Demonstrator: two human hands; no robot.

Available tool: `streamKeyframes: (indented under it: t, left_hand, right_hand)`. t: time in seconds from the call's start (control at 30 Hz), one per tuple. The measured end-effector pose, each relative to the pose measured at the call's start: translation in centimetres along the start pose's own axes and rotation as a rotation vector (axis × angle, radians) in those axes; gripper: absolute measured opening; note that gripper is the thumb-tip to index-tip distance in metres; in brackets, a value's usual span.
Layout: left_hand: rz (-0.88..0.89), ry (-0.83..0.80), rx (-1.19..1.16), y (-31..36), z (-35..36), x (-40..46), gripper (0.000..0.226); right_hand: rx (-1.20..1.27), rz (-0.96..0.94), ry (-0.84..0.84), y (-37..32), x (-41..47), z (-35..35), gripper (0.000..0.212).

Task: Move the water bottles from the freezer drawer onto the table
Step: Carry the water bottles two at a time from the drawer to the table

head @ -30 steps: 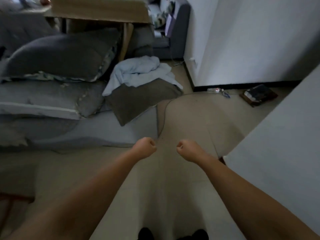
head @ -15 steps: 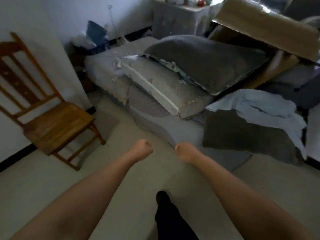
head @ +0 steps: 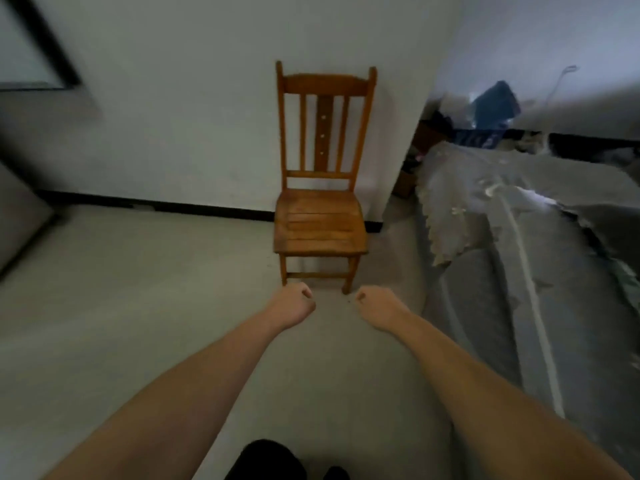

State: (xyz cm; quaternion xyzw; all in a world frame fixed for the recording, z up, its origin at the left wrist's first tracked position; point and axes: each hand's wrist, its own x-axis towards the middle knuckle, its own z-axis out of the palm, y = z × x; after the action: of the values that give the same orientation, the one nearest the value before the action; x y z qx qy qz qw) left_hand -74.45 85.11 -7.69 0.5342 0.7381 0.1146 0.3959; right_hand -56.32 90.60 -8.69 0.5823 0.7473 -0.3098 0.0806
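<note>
Both arms reach fwd. Left hand [head: 293, 304] and right hand [head: 375, 308] are clenched fists, grip empty, just in front of a wooden chair [head: 322, 216] vs. wall. Bed [head: 540, 258] right of chair. Bottles not in view.

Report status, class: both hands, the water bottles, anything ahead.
Left hand and right hand: fists, holding nothing. Water bottles, freezer drawer: not in view. Wooden chair straight ahead against the wall; bedding to the right.
</note>
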Motion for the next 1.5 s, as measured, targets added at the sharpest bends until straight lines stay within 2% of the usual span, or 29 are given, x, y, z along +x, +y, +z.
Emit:
streamKeyframes:
  t: [0.27, 0.6, 0.87, 0.93, 1.0, 1.1, 1.23, 1.4, 1.5]
  left_hand:
    - [-0.287, 0.229, -0.112, -11.4, -10.0, 3.3, 0.033]
    - [-0.359, 0.353, -0.195, -21.5, -27.1, 10.3, 0.032]
    - [-0.471, 0.373, -0.244, -27.5, -34.9, 15.4, 0.029]
    - [-0.51, 0.418, -0.271, -29.1, -37.6, 17.4, 0.029]
    - [-0.551, 0.459, -0.3, -30.5, -40.8, 19.5, 0.027]
    - [-0.569, 0.525, -0.35, -32.4, -45.9, 23.1, 0.013]
    - [-0.608, 0.612, -0.395, -34.1, -52.0, 26.7, 0.019]
    - [-0.696, 0.685, -0.499, -38.3, -57.0, 28.2, 0.012]
    - [-0.772, 0.742, -0.549, -42.1, -60.2, 27.9, 0.023]
  right_hand:
    - [-0.071, -0.282, -0.15, -15.2, 9.9, 1.4, 0.026]
    - [-0.179, -0.401, -0.157, -34.5, 23.0, 0.9, 0.03]
    - [-0.234, -0.492, -0.219, -44.9, 31.9, 1.1, 0.03]
    - [-0.258, -0.521, -0.246, -48.2, 34.9, 0.8, 0.025]
    - [-0.273, -0.573, -0.255, -51.9, 38.2, 0.1, 0.029]
    - [-0.292, -0.682, -0.243, -57.5, 43.3, -1.3, 0.033]
    - [-0.349, -0.783, -0.256, -64.9, 49.6, -3.1, 0.028]
    - [-0.41, -0.872, -0.33, -73.8, 54.0, -2.3, 0.028]
    - [-0.474, -0.933, -0.377, -79.2, 56.0, 0.0, 0.025]
